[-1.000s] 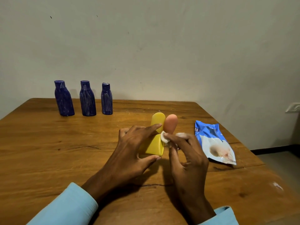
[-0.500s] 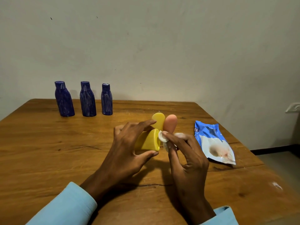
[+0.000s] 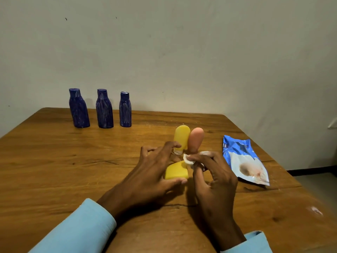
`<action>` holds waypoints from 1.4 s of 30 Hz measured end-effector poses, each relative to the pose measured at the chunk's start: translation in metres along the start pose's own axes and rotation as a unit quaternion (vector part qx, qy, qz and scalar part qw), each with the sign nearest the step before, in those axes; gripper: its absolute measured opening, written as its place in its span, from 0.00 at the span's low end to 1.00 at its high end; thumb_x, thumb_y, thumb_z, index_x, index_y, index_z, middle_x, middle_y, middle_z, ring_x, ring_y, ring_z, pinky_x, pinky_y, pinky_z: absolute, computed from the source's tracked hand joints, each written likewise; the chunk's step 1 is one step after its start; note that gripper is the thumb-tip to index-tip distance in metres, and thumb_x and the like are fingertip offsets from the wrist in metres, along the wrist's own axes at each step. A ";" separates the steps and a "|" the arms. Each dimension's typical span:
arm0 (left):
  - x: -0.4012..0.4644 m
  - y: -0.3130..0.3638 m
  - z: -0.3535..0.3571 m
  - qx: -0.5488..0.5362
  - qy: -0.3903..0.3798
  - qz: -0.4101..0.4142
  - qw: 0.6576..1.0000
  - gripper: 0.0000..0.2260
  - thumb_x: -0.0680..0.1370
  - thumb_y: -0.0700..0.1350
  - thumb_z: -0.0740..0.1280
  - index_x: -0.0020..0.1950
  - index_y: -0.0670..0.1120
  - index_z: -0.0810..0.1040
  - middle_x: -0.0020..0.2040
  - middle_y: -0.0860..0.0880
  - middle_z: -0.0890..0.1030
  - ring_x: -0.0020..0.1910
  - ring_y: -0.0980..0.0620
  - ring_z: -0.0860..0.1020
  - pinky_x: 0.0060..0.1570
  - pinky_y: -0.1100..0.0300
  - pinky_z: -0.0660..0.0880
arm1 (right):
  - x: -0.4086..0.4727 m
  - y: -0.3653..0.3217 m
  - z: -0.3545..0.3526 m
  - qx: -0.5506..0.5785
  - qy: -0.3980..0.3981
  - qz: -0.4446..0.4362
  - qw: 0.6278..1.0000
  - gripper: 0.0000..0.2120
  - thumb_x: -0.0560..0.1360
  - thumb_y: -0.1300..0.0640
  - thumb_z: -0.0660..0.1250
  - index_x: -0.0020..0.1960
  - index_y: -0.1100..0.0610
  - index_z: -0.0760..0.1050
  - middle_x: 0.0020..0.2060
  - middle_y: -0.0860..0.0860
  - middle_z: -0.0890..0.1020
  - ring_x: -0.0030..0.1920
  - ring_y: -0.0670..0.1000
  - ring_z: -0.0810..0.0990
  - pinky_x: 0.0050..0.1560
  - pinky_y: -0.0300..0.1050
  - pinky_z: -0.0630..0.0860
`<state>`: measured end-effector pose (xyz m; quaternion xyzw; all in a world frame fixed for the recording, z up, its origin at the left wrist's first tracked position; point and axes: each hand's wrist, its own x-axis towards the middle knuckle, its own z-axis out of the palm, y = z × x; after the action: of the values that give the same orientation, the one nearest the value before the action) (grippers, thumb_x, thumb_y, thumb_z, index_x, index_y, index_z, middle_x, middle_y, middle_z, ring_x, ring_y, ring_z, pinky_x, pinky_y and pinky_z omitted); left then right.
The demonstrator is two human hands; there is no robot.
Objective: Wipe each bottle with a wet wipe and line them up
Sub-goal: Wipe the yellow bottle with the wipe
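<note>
L hand: grip round yellow bottle, low over worktop, thumb under, fingers over top. R hand: pinches white wipe just right of bottle, seemingly touching. Behind: yellow & pink bottle upright; 3 blue bottles in row, far left.

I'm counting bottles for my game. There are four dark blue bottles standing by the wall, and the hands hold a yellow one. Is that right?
Not quite: the head view shows three dark blue bottles standing by the wall, not four. The rest holds: the left hand grips a yellow bottle while the right hand pinches a white wipe.
</note>
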<state>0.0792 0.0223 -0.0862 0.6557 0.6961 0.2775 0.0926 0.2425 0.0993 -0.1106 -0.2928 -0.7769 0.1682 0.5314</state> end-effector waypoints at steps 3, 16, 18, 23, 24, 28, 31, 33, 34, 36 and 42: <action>0.001 0.005 0.001 0.030 -0.050 0.004 0.998 0.41 0.78 0.64 0.71 0.83 0.62 0.50 0.81 0.56 0.67 0.50 0.74 0.49 0.66 0.59 0.52 | 0.000 0.003 0.003 -0.023 -0.019 0.015 0.999 0.17 0.74 0.69 0.71 0.54 0.49 0.83 0.49 0.42 0.80 0.52 0.42 0.79 0.47 0.35 0.78; -0.014 -0.024 -0.028 0.009 -0.016 -0.077 0.997 0.43 0.73 0.64 0.77 0.81 0.69 0.56 0.80 0.60 0.65 0.77 0.50 0.57 0.73 0.46 0.62 | -0.003 0.002 0.005 -0.046 -0.070 0.030 0.996 0.16 0.75 0.68 0.71 0.57 0.50 0.83 0.52 0.43 0.80 0.54 0.39 0.77 0.54 0.30 0.74; -0.033 -0.039 -0.042 -0.012 0.007 -0.113 0.994 0.42 0.72 0.63 0.79 0.79 0.70 0.60 0.78 0.64 0.66 0.74 0.54 0.57 0.73 0.44 0.64 | -0.003 0.000 0.001 -0.029 -0.072 0.013 0.997 0.16 0.75 0.68 0.70 0.57 0.51 0.84 0.51 0.45 0.80 0.54 0.41 0.78 0.53 0.34 0.75; -0.073 -0.055 -0.050 -0.005 0.041 -0.136 0.990 0.33 0.73 0.59 0.79 0.75 0.65 0.70 0.70 0.67 0.69 0.67 0.64 0.61 0.71 0.51 0.64 | -0.007 0.002 0.003 -0.056 -0.087 -0.007 0.995 0.16 0.76 0.66 0.70 0.60 0.51 0.83 0.50 0.46 0.78 0.50 0.45 0.78 0.49 0.45 0.77; -0.075 -0.054 -0.047 -0.005 0.050 -0.137 0.989 0.32 0.73 0.58 0.79 0.75 0.63 0.71 0.70 0.65 0.70 0.66 0.65 0.62 0.70 0.51 0.65 | -0.008 0.002 0.004 -0.065 -0.091 -0.006 0.994 0.16 0.77 0.65 0.70 0.60 0.51 0.82 0.50 0.46 0.78 0.50 0.46 0.78 0.48 0.47 0.77; -0.070 -0.059 -0.040 0.007 0.054 -0.126 0.991 0.25 0.75 0.56 0.78 0.72 0.61 0.76 0.67 0.64 0.75 0.68 0.65 0.67 0.70 0.53 0.60 | -0.008 0.003 0.004 -0.082 -0.102 -0.001 0.991 0.13 0.78 0.61 0.70 0.61 0.50 0.81 0.50 0.47 0.78 0.49 0.48 0.77 0.47 0.50 0.79; -0.071 -0.065 -0.038 -0.023 0.031 -0.144 0.989 0.25 0.73 0.62 0.77 0.68 0.63 0.78 0.64 0.64 0.77 0.68 0.61 0.72 0.73 0.47 0.69 | -0.009 0.002 0.005 -0.111 -0.116 0.003 0.987 0.12 0.77 0.60 0.72 0.59 0.50 0.80 0.49 0.47 0.78 0.49 0.46 0.76 0.47 0.44 0.75; -0.072 -0.066 -0.036 -0.046 0.037 -0.151 0.987 0.27 0.70 0.66 0.75 0.68 0.64 0.78 0.64 0.65 0.78 0.67 0.60 0.74 0.69 0.45 0.75 | -0.010 0.001 0.006 -0.124 -0.127 -0.005 0.984 0.10 0.77 0.60 0.72 0.57 0.51 0.80 0.49 0.48 0.79 0.48 0.46 0.75 0.46 0.41 0.71; -0.072 -0.064 -0.035 -0.052 0.044 -0.146 0.987 0.28 0.69 0.67 0.75 0.67 0.64 0.78 0.63 0.65 0.78 0.67 0.61 0.75 0.68 0.45 0.76 | -0.010 0.001 0.006 -0.122 -0.132 -0.010 0.984 0.09 0.77 0.60 0.73 0.56 0.52 0.81 0.49 0.48 0.79 0.48 0.46 0.75 0.45 0.39 0.69; -0.071 -0.061 -0.032 -0.049 0.065 -0.124 0.989 0.28 0.69 0.67 0.77 0.67 0.62 0.79 0.61 0.65 0.79 0.65 0.62 0.76 0.66 0.45 0.76 | -0.011 -0.001 0.007 -0.097 -0.146 -0.023 0.984 0.09 0.77 0.61 0.73 0.56 0.53 0.81 0.49 0.48 0.79 0.48 0.44 0.74 0.44 0.35 0.67; -0.064 -0.045 -0.017 -0.009 0.113 -0.045 0.993 0.26 0.70 0.59 0.81 0.65 0.57 0.80 0.59 0.63 0.80 0.63 0.66 0.75 0.65 0.62 0.65 | -0.019 -0.019 0.012 0.002 -0.194 -0.109 0.975 0.13 0.78 0.60 0.72 0.62 0.53 0.80 0.55 0.46 0.78 0.53 0.41 0.76 0.49 0.33 0.76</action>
<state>0.0397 -0.0428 -0.1103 0.5876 0.7280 0.3517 0.0322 0.2318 0.0734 -0.1182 -0.1672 -0.8922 0.1646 0.3860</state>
